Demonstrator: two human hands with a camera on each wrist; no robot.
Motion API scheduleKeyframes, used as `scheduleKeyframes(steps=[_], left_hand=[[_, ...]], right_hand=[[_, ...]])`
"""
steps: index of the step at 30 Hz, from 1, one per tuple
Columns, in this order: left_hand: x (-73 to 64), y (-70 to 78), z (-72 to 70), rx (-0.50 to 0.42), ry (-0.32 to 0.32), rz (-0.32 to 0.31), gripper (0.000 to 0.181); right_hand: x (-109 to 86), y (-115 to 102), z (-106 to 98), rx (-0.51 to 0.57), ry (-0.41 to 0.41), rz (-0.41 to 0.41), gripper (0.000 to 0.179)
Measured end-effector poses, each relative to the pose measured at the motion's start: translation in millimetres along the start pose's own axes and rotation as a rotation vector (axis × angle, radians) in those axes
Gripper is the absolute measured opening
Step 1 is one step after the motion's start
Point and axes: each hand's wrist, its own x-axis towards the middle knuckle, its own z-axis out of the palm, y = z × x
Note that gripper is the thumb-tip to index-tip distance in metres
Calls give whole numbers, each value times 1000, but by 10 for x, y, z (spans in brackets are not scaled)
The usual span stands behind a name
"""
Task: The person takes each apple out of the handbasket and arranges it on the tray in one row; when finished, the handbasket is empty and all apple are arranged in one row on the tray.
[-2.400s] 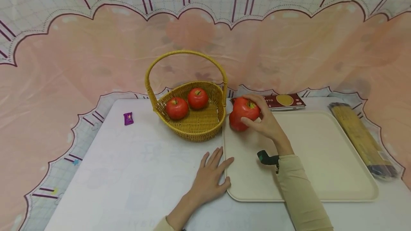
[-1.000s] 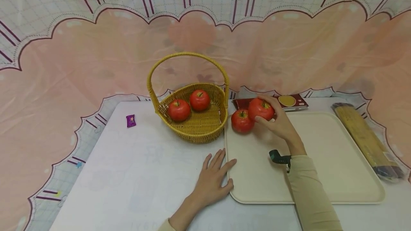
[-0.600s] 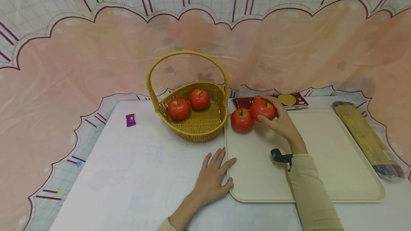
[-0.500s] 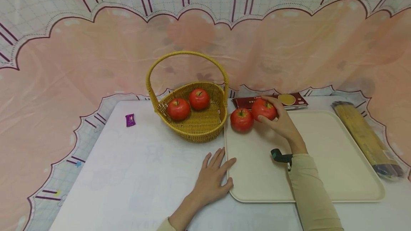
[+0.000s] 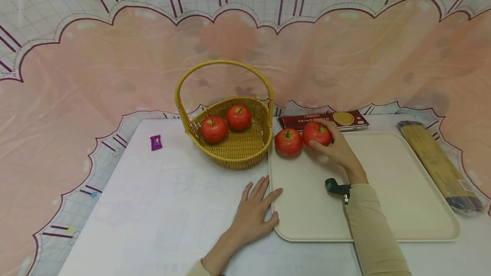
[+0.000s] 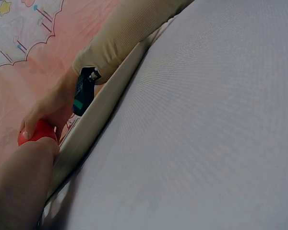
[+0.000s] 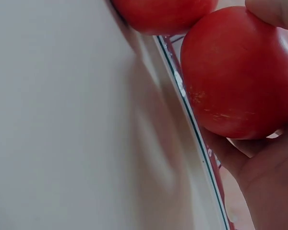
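My right hand grips a red apple between thumb and fingers at the back left of the cream tray. In the right wrist view this apple is close above the tray, its shadow below; whether it touches down I cannot tell. Just left of it a second apple sits in the tray's corner. With fingers spread, my left hand rests at the tray's left rim, two of its digits over the edge.
A yellow wicker basket with two apples stands left of the tray. Behind the tray lies a dark red biscuit pack. A long wrapped yellowish bundle lies along the right side, a small purple sweet at far left.
The right hand has carried its apple rightward from over the other apple and lowered it beside that one. Over the last half second it moved only slightly. The left hand stays put.
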Motion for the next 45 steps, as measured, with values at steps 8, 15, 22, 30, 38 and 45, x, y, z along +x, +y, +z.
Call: scheduleKeyframes(steps=[8,15,22,30,38,45], left_hand=[[14,-2,7,12,16,7,53],[10,11,-11,-1,-7,-8,53],[2,-1,3,4,1,2,53],[8,0,8,11,7,8,53],[7,4,10,5,-5,0,53],[5,4,8,7,0,2,53]], right_hand=[[8,26,-13,-25,-21,4,68],[2,47,-2,-54,-19,-18,68],[25,109,9,-90,-28,-35,69],[109,415,-22,-149,-65,16,73],[98,434,-51,-117,-104,95,85],[122,434,-44,-136,-71,47,76]])
